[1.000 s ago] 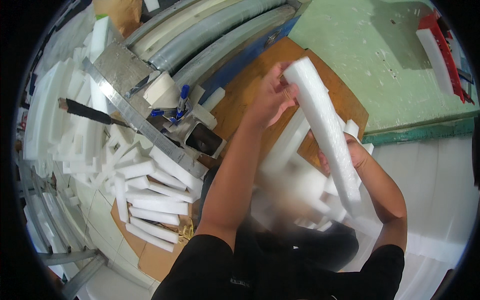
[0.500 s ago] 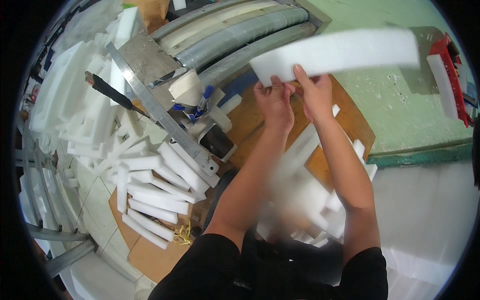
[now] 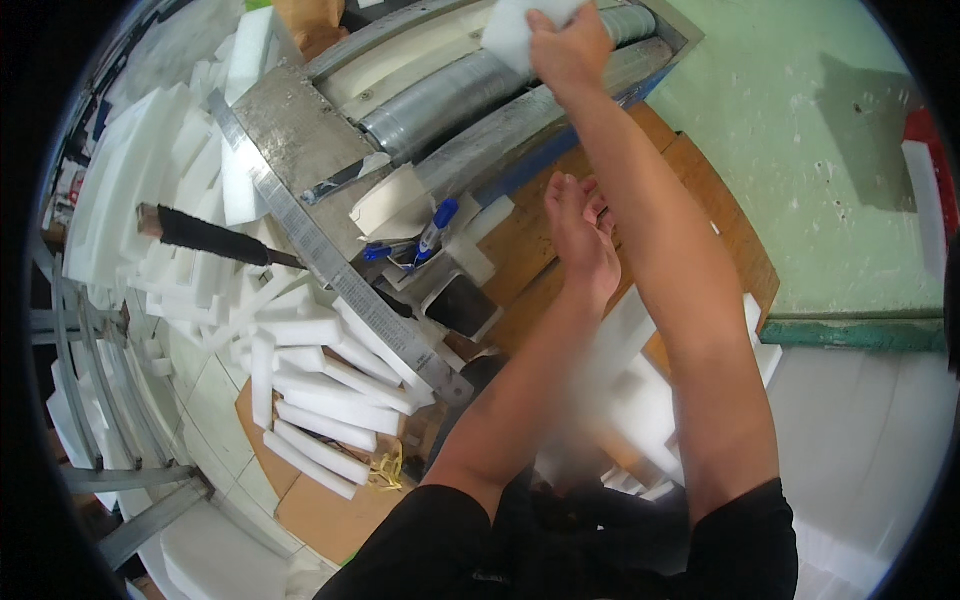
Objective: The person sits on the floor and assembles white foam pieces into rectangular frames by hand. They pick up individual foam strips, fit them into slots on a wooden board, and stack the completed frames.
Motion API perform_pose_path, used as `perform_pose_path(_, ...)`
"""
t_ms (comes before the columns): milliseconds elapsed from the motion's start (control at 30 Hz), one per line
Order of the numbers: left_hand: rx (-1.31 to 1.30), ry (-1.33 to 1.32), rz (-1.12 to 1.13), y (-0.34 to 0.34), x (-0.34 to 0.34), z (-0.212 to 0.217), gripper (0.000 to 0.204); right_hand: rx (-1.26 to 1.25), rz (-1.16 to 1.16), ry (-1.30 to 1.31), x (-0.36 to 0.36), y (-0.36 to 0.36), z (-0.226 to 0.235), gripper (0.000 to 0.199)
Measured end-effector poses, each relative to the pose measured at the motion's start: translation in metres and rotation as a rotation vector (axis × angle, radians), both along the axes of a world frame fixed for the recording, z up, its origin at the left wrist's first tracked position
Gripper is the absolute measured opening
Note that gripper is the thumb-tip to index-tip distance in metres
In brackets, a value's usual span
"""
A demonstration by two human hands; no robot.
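Overhead, right hand (image 3: 568, 45) fingers grasping white foam piece (image 3: 515, 25), left hand (image 3: 578, 235) fingers released.

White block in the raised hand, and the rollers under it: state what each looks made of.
White block, gripped by the right hand: probably foam, matte and bright white, like the cut strips piled on the left. Rollers: apparently metal, dull grey with a soft sheen and fine rings around them. The left hand is open and holds nothing.

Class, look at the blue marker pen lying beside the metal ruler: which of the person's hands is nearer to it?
Left. The left hand hovers open just right of the blue marker pen; the right hand is farther up, gripping a white foam piece over the rollers.
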State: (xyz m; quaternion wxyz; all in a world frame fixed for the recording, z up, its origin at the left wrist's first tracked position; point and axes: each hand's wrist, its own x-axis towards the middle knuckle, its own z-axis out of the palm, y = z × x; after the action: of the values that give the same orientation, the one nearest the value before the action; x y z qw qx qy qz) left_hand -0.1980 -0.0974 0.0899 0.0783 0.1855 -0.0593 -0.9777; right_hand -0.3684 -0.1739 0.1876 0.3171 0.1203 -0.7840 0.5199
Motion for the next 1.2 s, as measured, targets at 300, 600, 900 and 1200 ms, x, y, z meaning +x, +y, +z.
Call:
perform_pose_path(300, -0.280, 0.068, -0.083, 0.024, -0.003, -0.016, 0.044, -0.513, 0.563, -0.279, 0.012, -0.025, 0.002, 0.045)
perform_pose_path(600, -0.901, 0.021, -0.436, 0.048, 0.045, 0.007, 0.040, -0.634, 0.799, -0.518, 0.155, 0.224, 0.053, 0.046)
perform_pose_path(900, -1.949, 0.349, -0.876, 0.067, 0.124, -0.038, 0.065, -0.494, 0.420, -0.456, 0.349, 0.385, 0.085, 0.067)
perform_pose_path(1200, -2.116, 0.244, -0.943, 0.052, 0.199, -0.067, 0.090, -0.329, 0.109, -0.468, 0.471, 0.442, 0.094, 0.061)
